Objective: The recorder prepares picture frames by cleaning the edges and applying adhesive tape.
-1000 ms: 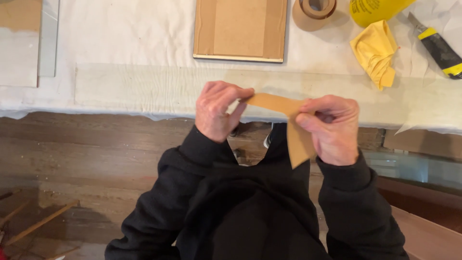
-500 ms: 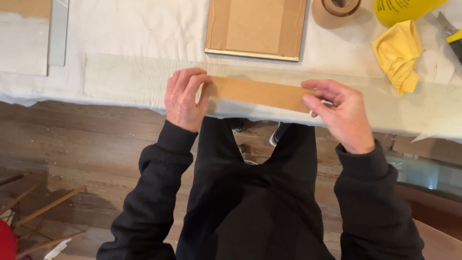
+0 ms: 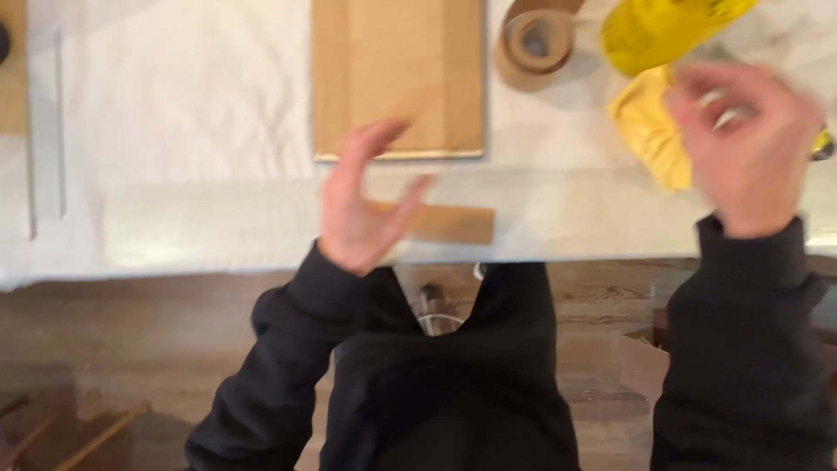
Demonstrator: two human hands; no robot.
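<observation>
Your left hand, grip released, hovers over the short brown paper tape strip; light, floppy, probably sticky, so pinch its ends; your right hand, blurred at two o'clock, looks empty.

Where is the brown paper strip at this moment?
In the head view the brown paper strip lies flat near the table's front edge, just right of the open left hand and below the brown cardboard-backed frame.

One head-worn camera looks steeply down, close over both hands. It faces the white-covered table edge and floor beneath.
</observation>
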